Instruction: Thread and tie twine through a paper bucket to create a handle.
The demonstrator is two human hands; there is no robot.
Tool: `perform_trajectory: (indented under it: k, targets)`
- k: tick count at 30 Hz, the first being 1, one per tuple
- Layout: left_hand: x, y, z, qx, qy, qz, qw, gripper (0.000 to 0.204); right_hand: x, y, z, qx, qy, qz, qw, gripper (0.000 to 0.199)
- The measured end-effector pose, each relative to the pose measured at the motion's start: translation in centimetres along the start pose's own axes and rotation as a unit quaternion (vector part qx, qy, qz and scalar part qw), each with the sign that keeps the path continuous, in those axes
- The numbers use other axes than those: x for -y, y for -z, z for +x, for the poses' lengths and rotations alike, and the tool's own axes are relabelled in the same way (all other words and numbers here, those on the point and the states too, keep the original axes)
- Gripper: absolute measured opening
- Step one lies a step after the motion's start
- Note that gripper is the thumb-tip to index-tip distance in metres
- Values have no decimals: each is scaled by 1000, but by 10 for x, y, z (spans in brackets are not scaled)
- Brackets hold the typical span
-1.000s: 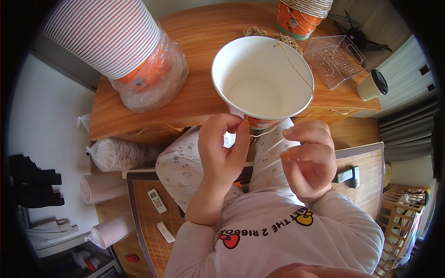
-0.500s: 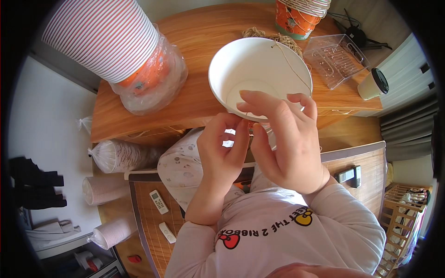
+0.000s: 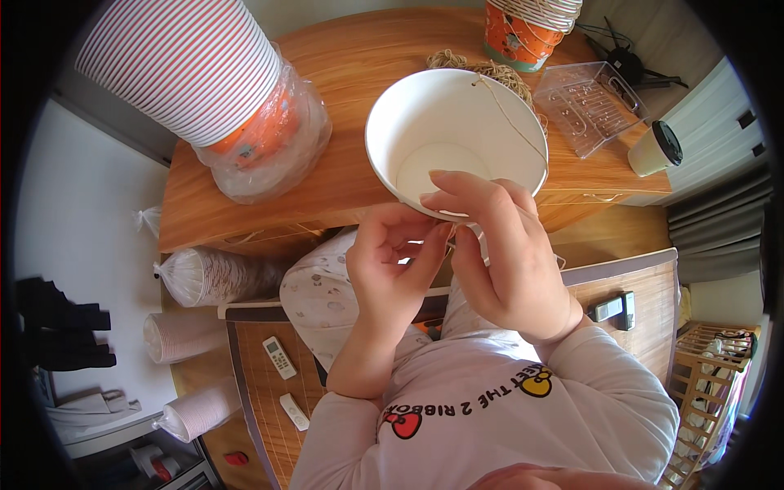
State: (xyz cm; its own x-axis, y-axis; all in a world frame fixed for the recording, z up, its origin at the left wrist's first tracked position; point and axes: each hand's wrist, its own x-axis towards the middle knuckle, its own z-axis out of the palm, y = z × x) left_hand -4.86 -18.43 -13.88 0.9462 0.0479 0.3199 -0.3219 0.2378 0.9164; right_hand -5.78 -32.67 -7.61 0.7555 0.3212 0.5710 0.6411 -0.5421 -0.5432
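Observation:
A large paper bucket (image 3: 420, 131), white inside, stands tilted toward me at the table's front edge. A thin twine string (image 3: 510, 122) hangs from a hole in its far right rim and runs down inside the right wall. Just below the near rim, my left hand (image 3: 392, 257) pinches thumb and fingers together around what looks like the string's end. My right hand (image 3: 510, 253) grips the near rim, its fingers reaching over into the bucket and its thumb outside, close to the left fingertips. The bucket's outer front is mostly hidden by my hands.
On the wooden table (image 3: 351, 49) stand a tall stack of paper buckets (image 3: 184, 73) in plastic, a twine bundle (image 3: 510, 77), orange buckets with strings (image 3: 523, 41), a clear plastic tray (image 3: 588, 106) and a lidded cup (image 3: 653, 149). Bagged stacks (image 3: 220, 276) lie at lower left.
My right fingers have come lower and closer together over the near rim. My left fingers have shifted slightly right, toward the right thumb. The bucket has barely moved.

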Motion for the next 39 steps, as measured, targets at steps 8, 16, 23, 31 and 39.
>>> perform_trajectory:
  k: [8, 16, 23, 31, 39]
  targets:
    - [0, 11, -5, 90, 30, -70, 993, 13, -7, -13, -15, -82, 110, 24, 990, 57]
    - [6, 16, 1, 152, 79, -250, 953, 21, -23, -34, -47, -97, 201, 92, 970, 50]
    - [0, 17, -1, 132, 108, -154, 973, 19, -35, -32, -57, -136, 146, 134, 971, 38]
    - [0, 15, -1, 119, 82, -94, 985, 17, -32, -31, -56, -182, 87, 16, 979, 39]
    - [1, 16, -1, 156, 44, -85, 983, 11, -30, -33, -59, -117, -9, -3, 993, 39]
